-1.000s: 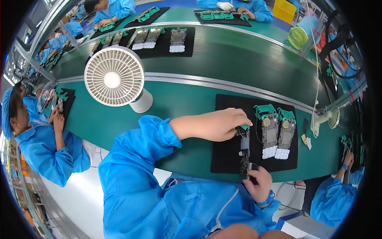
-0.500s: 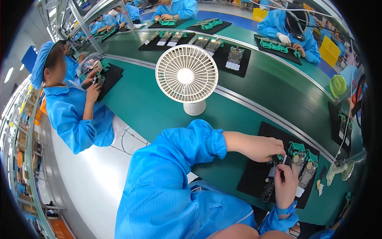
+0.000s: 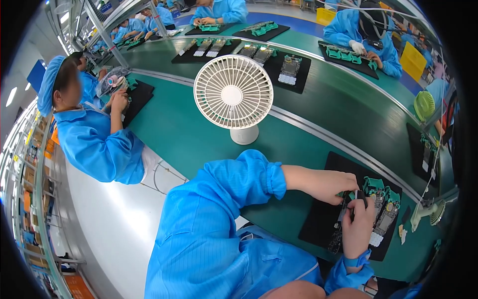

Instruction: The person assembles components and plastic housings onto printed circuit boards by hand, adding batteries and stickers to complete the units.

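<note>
Dark circuit board (image 3: 343, 219) lies on the black work mat (image 3: 318, 226) at the near right of the green bench (image 3: 199, 134), running lengthwise toward me. My left hand (image 3: 331, 184) rests knuckles-up on its far end, fingers curled down and pressed onto the board beside a green fixture (image 3: 372, 185); whether anything is pinched under them I cannot tell. My right hand (image 3: 357, 226) comes up from the near edge, fingers closed together around a small dark tool (image 3: 362, 199) whose tip meets the board just beside the left fingertips. The contact point itself is hidden by both hands, and the board's near end is too small and dark to make out in detail. Just right of the hands, two more boards (image 3: 386, 214) in green holders lie side by side on the same mat. Further right, a small fan (image 3: 432, 212) on a stalk, partly cut off near the rim. On the far side of my left forearm stands a white desk fan (image 3: 233, 92), grille facing me, well apart from the mat. Beyond it, a grey rail (image 3: 318, 127) crosses the bench, then further black mats with boards (image 3: 279, 65). At left, a co-worker (image 3: 84, 129) in a blue coat sits at another mat; other blue-coated people work along the far side.
</note>
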`<state>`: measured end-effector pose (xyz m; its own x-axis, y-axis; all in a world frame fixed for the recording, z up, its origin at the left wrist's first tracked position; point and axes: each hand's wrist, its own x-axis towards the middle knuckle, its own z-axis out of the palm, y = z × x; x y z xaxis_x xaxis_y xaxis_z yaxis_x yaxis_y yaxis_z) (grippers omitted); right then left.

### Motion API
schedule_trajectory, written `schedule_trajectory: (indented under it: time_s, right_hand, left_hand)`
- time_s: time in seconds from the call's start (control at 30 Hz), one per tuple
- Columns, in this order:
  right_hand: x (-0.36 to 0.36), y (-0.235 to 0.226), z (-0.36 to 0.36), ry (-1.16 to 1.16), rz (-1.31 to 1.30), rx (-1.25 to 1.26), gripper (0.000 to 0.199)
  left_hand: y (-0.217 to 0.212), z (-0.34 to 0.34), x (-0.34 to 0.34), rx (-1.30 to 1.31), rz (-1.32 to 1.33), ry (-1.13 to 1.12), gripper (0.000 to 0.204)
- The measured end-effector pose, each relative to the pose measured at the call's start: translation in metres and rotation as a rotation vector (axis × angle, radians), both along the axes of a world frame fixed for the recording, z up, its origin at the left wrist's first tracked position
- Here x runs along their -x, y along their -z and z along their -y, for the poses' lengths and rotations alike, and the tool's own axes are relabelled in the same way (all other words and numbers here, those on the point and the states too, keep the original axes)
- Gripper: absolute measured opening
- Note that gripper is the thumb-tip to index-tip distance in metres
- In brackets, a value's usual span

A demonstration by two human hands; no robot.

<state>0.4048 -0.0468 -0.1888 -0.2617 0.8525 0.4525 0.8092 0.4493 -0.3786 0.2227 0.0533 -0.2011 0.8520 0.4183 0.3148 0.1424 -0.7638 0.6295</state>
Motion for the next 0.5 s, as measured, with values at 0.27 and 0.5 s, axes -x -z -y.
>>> schedule_trajectory:
  time_s: [0.27,0.5]
  right_hand:
    - [0.002,0.003,-0.004,0.011,-0.173,0.061,0.027]
    - [-0.001,0.001,0.004,0.143,-0.096,-0.002,0.03]
  left_hand:
    - [0.006,0.004,-0.009,0.011,0.033,-0.088,0.041]
    - [0.009,0.005,-0.012,0.012,0.103,-0.086,0.039]
